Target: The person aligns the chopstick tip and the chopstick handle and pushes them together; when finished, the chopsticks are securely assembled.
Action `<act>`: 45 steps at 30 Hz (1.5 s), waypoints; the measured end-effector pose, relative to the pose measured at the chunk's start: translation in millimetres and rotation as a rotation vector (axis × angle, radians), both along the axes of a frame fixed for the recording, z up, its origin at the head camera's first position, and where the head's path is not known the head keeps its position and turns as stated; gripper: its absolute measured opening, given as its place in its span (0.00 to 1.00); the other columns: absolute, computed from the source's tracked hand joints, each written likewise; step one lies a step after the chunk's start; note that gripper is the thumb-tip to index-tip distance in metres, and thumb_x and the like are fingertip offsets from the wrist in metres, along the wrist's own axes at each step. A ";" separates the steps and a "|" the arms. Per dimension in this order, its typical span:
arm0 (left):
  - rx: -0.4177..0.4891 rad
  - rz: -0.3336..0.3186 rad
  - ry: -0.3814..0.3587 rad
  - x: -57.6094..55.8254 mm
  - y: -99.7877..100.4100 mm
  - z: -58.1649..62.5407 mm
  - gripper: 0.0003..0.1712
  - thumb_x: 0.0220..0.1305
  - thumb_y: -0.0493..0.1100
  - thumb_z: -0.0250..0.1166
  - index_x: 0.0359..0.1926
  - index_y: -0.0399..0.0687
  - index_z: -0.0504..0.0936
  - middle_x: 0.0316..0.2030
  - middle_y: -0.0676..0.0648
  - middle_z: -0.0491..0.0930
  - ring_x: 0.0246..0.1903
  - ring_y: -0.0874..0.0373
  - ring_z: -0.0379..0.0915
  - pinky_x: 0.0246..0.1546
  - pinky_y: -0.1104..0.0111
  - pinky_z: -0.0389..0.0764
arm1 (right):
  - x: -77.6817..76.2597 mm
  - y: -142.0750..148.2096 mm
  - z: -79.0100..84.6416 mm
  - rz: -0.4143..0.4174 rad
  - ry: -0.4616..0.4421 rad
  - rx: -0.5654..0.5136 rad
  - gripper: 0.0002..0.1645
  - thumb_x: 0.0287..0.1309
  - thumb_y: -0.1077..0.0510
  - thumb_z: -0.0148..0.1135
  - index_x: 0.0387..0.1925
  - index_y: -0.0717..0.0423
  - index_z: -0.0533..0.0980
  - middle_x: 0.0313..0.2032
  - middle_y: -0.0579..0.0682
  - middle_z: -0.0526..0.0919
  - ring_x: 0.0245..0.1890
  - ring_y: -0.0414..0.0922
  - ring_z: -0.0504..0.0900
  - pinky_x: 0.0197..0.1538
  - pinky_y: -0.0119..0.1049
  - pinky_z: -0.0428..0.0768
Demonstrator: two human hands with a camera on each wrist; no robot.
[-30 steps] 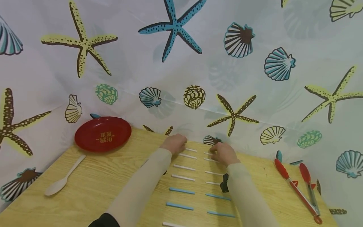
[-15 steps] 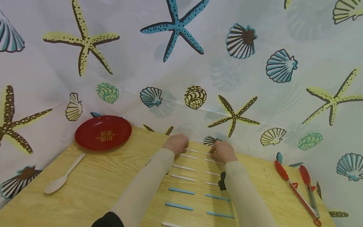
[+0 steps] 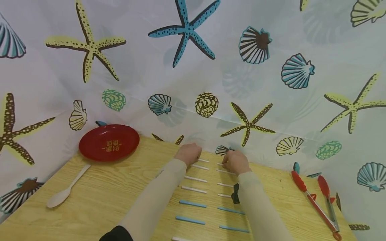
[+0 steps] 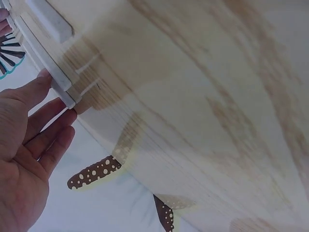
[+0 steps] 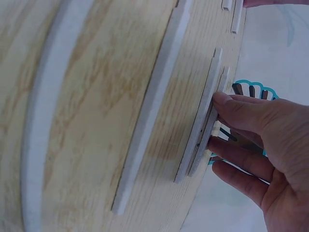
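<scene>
White backdrop (image 3: 132,20), printed with starfish and shells in yellow, blue, green and brown, hangs behind a wood-grain bench (image 3: 114,190). Head view, left to right:

Pale spoon (image 3: 67,191): on the bench near the left edge, bowl toward the wearer, handle end just short of the plate.

Red oval plate (image 3: 90,142): back left corner, bearing gold Chinese-style characters in two rows; too small to read with certainty.

Black band (image 3: 117,233): around the left forearm. Small dark mark on the pale left sleeve (image 3: 156,194), illegible.

Left hand (image 3: 188,154): at the bench's far edge. Grip pinches the outer end of the farthest left stick (image 3: 204,160); left wrist view shows thumb on the near side, fingertips at the end and beyond the edge. A second white stick lies just beside it.

Left column: further white sticks (image 3: 194,189), then two blue sticks (image 3: 190,220), then one white stick cut off by the frame.

Right column: white and blue sticks, roughly level with the left ones.

Right hand (image 3: 236,162): grip pinches the farthest right stick (image 5: 199,155), thumb on it, fingers past the edge; neighbouring white stick close alongside.

Red-tipped tongs (image 3: 321,212): right side of bench, arms spread, well apart from the sticks.
</scene>
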State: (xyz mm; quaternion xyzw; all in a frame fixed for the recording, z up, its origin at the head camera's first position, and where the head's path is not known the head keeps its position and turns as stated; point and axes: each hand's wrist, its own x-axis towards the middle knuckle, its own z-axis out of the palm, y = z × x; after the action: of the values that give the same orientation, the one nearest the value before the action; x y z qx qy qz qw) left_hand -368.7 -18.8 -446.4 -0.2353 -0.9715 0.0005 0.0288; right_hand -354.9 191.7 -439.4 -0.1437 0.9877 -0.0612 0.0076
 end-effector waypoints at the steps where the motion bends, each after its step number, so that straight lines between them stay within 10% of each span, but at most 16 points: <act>1: -0.008 0.000 0.014 0.2 0.3 -0.8 0.05 0.61 0.42 0.73 0.28 0.50 0.88 0.26 0.52 0.84 0.27 0.60 0.79 0.29 0.66 0.82 | -0.4 -0.1 -0.7 -0.001 -0.003 0.003 0.03 0.54 0.58 0.75 0.32 0.49 0.89 0.38 0.47 0.86 0.39 0.49 0.83 0.45 0.45 0.82; 15: -0.011 -0.075 0.129 -3.4 -4.4 -10.5 0.04 0.66 0.33 0.66 0.36 0.44 0.79 0.29 0.45 0.81 0.30 0.53 0.81 0.29 0.63 0.82 | 4.9 0.5 5.3 0.047 -0.056 0.004 0.03 0.60 0.60 0.69 0.36 0.54 0.86 0.37 0.48 0.85 0.40 0.49 0.83 0.45 0.47 0.81; 26: 0.093 -0.253 0.009 12.7 -35.4 32.4 0.13 0.66 0.23 0.58 0.38 0.44 0.70 0.28 0.48 0.74 0.30 0.55 0.74 0.33 0.64 0.76 | 20.7 26.1 27.5 0.194 0.018 0.023 0.01 0.67 0.64 0.61 0.39 0.58 0.76 0.35 0.50 0.81 0.35 0.47 0.80 0.38 0.43 0.80; 33: 0.134 -0.274 0.054 21.4 -72.5 42.9 0.21 0.60 0.21 0.64 0.52 0.40 0.79 0.46 0.44 0.81 0.45 0.51 0.79 0.47 0.63 0.80 | 38.0 39.6 44.7 0.261 0.037 0.067 0.06 0.66 0.64 0.62 0.38 0.54 0.72 0.31 0.46 0.79 0.30 0.43 0.79 0.31 0.39 0.77; 45: 0.263 -0.386 0.058 84.3 -84.7 57.4 0.13 0.65 0.28 0.63 0.49 0.41 0.82 0.39 0.48 0.76 0.40 0.55 0.78 0.42 0.66 0.80 | 88.4 45.3 61.1 0.478 0.178 0.037 0.14 0.63 0.65 0.65 0.41 0.51 0.67 0.25 0.41 0.76 0.19 0.34 0.70 0.21 0.30 0.70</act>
State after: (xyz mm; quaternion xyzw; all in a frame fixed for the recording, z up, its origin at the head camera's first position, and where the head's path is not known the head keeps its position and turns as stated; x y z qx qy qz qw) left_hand -284.5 -103.5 -389.0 -0.4110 -0.8989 -0.1250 0.0867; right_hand -266.5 237.0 -378.3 -0.3779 0.9233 -0.0267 -0.0627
